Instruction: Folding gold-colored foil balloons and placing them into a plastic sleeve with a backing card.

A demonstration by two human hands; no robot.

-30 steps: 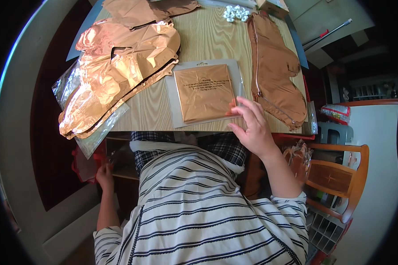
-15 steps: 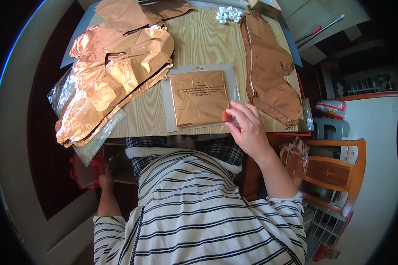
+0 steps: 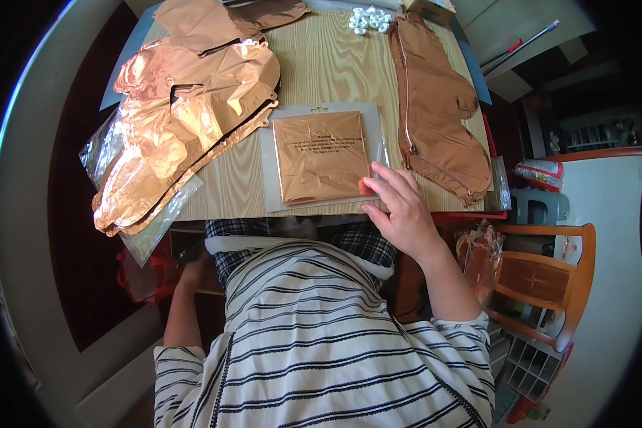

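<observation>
A flat clear packet with a folded copper-coloured foil balloon inside lies at the table's near edge. My right hand rests at the packet's lower right corner, thumb and fingers apart. A small orange-red piece shows at one fingertip; whether it is fixed to the finger or lies on the packet I cannot tell. Below the table's left side, my left hand is in shadow beside a red bag. Its fingers are too dark to make out.
Unfolded copper foil balloons cover the table's left, with clear plastic wrappers under them. Another foil balloon lies at the right. Several white ring-like pieces are heaped at the back, near a cardboard box. A wooden chair stands at right.
My left hand has moved right, away from the red bag and towards my lap. My right hand stays at the packet's corner.
</observation>
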